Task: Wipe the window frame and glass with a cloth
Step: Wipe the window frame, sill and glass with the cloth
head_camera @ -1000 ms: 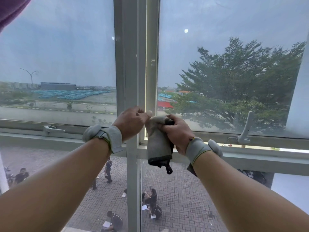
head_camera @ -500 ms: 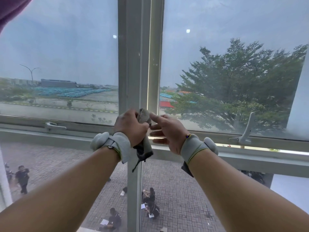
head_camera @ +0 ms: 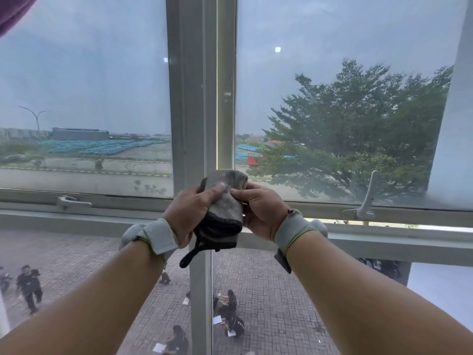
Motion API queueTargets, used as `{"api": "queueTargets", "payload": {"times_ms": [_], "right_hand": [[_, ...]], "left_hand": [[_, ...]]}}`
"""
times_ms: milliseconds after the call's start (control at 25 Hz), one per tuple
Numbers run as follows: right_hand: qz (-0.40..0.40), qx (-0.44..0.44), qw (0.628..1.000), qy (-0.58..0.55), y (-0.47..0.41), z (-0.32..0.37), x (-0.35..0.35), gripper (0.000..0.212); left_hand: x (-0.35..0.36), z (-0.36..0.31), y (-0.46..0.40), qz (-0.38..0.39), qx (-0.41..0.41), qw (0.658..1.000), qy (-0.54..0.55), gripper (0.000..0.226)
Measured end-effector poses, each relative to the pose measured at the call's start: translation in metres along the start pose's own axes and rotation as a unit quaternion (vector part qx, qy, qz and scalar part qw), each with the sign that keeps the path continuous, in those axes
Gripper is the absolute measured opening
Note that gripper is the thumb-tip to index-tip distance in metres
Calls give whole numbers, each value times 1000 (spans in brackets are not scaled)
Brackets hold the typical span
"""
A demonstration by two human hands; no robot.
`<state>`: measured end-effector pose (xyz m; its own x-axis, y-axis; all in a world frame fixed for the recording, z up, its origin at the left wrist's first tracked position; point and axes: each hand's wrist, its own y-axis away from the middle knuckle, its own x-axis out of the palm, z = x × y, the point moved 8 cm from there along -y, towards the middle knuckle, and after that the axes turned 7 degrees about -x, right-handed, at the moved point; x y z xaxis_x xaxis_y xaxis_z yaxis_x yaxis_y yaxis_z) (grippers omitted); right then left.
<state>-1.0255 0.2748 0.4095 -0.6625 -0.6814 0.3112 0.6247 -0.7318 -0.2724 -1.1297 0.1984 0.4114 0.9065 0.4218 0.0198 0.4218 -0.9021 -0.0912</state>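
Observation:
A grey cloth (head_camera: 226, 201) with a black hem and a dangling black strap is bunched in front of the white centre post of the window frame (head_camera: 199, 98). My left hand (head_camera: 190, 213) grips its left side, thumb on top. From the right, my right hand (head_camera: 261, 211) pinches the cloth's upper edge. Both hands hover just above the horizontal frame rail (head_camera: 76, 216). Hazy glass panes lie to the left (head_camera: 84, 85) and right (head_camera: 332, 85) of the post.
A white window latch (head_camera: 71, 201) lies flat on the left lower sash rail. Another latch handle (head_camera: 366, 198) stands upright on the right. A purple curtain edge (head_camera: 12, 11) hangs at the top left. Lower glass panes show a paved yard with people far below.
The cloth passed from my right hand to my left, and now both hands hold it, bunched up between them. The hands stayed in front of the centre post.

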Motion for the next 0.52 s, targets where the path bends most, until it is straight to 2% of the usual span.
{"api": "queueTargets", "payload": {"times_ms": [40, 80, 160, 200, 240, 320, 440, 520], "right_hand": [[6, 3, 1000, 12, 1, -2, 3, 15], [3, 5, 999, 35, 1, -4, 3, 14], [-19, 2, 994, 108, 3, -3, -4, 17], [-38, 0, 989, 145, 3, 0, -12, 24], [-59, -2, 983, 176, 3, 3, -20, 29], [-90, -8, 974, 209, 2, 9, -33, 29], [-106, -12, 969, 224, 5, 16, -41, 23], [-105, -12, 966, 236, 6, 18, -44, 24]], "left_hand": [[4, 2, 2, 13, -4, 999, 32, 29], [1, 1, 2, -8, 14, 999, 28, 24], [-12, -6, 2, -93, 92, 988, -83, 21], [-17, -11, 4, -143, 128, 964, -182, 20], [-20, -16, 8, -190, 160, 926, -285, 21], [-13, -18, 16, -236, 211, 843, -435, 24], [18, -3, 17, -224, 238, 730, -600, 25], [31, 16, 9, -199, 222, 698, -651, 21]]}}
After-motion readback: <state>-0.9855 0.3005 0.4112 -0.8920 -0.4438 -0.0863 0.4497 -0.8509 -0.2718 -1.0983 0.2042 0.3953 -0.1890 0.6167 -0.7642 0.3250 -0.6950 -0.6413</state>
